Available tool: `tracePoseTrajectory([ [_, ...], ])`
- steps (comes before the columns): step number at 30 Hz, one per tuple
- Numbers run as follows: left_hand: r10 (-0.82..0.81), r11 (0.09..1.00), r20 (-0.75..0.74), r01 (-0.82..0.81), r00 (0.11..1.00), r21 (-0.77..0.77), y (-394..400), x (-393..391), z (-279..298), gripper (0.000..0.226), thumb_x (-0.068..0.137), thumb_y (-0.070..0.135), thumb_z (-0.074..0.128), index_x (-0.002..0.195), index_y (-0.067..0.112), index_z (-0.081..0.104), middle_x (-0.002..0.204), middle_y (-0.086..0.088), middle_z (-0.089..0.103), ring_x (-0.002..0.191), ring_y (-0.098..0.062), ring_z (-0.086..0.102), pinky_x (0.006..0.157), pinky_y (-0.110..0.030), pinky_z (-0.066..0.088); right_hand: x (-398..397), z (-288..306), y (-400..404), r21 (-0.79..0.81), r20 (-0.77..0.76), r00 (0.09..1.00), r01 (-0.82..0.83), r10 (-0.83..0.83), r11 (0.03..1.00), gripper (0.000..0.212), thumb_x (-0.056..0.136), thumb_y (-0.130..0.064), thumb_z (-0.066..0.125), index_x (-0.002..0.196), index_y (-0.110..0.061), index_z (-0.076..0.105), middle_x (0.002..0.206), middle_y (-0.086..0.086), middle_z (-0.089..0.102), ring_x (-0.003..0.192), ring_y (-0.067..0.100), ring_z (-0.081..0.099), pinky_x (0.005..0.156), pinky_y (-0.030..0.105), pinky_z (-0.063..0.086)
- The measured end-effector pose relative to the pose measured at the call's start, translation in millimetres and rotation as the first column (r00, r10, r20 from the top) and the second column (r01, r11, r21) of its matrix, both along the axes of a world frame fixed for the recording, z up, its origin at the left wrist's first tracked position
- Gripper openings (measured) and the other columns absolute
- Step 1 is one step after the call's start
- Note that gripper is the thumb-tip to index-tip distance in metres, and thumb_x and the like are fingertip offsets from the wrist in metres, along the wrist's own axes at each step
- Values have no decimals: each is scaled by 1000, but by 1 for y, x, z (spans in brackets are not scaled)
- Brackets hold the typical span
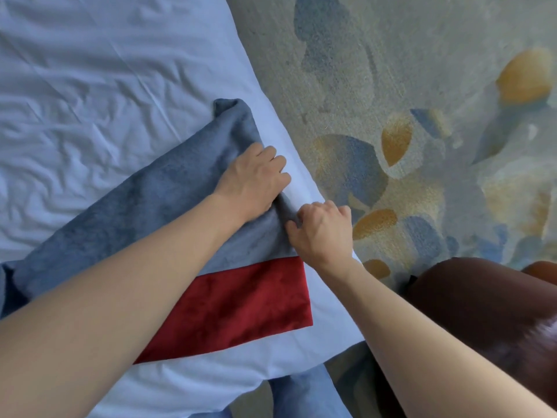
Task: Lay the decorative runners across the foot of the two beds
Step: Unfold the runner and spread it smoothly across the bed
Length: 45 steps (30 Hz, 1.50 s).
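Runner [144, 200], blue-grey with a red band, lies near the bed's [90, 70] edge, both hands, left [253, 176] and right [322, 230], gripping its bunched end, probably to straighten it.

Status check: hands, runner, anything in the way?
Both hands grip the runner: left hand, right hand. Blue-and-red runner bunched at the edge of the white bed, not flat. Brown chair alongside.

Bed sheet [90, 86]: plain white with a faint blue cast, no pattern. Runner [156, 200]: 2 solid blocks, dusty grey-blue above and deep red [241, 303] below. Carpet [422, 86]: grey-green ground with irregular blue, mustard-yellow and pale patches; chair [482, 303] dark brown; trouser leg [304, 396] light blue denim.
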<state>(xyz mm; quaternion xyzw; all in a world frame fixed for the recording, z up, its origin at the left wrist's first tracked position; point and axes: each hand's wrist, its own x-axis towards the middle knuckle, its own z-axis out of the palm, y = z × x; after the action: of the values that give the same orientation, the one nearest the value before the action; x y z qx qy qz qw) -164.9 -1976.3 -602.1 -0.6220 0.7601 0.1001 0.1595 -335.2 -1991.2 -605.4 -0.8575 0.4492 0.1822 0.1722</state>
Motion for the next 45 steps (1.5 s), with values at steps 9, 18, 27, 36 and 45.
tracePoseTrajectory([
  [9,-121,980,39,126,992,-156,-10,-26,1,15,85,15,50,88,28,59,85,6,59,85,-18,58,73,-31,42,-11,-8,-35,-21,48,997,56,-55,998,22,81,-35,57,66,-19,52,73,5,62,81,31,56,73,38,28],
  [18,-88,983,53,95,995,-157,-39,-25,-4,15,85,22,50,99,24,56,92,4,60,92,-21,56,82,-34,41,-22,-15,-53,15,89,982,164,-165,986,21,79,-30,57,65,-15,52,69,6,59,76,33,55,70,37,31],
  [27,108,983,-10,-108,994,-147,-60,-29,-8,19,90,23,51,107,16,53,106,-5,60,102,-26,54,90,-39,38,-41,-22,-75,105,32,979,197,-201,975,14,83,-24,61,77,-12,60,84,11,67,86,37,61,76,40,44],
  [36,475,786,-267,-541,838,-298,-18,42,12,29,90,24,51,115,15,60,110,-7,61,103,-31,55,86,-44,38,55,11,-79,-142,372,928,47,9,989,40,85,-20,57,123,-8,61,109,12,64,104,34,58,96,44,40],
  [45,805,557,-303,-826,509,92,97,134,16,28,85,46,61,95,21,68,92,-2,71,93,-29,64,89,-39,39,210,23,-34,-193,369,742,-528,560,827,28,89,-11,54,112,-9,70,103,11,68,99,35,58,102,40,36],
])
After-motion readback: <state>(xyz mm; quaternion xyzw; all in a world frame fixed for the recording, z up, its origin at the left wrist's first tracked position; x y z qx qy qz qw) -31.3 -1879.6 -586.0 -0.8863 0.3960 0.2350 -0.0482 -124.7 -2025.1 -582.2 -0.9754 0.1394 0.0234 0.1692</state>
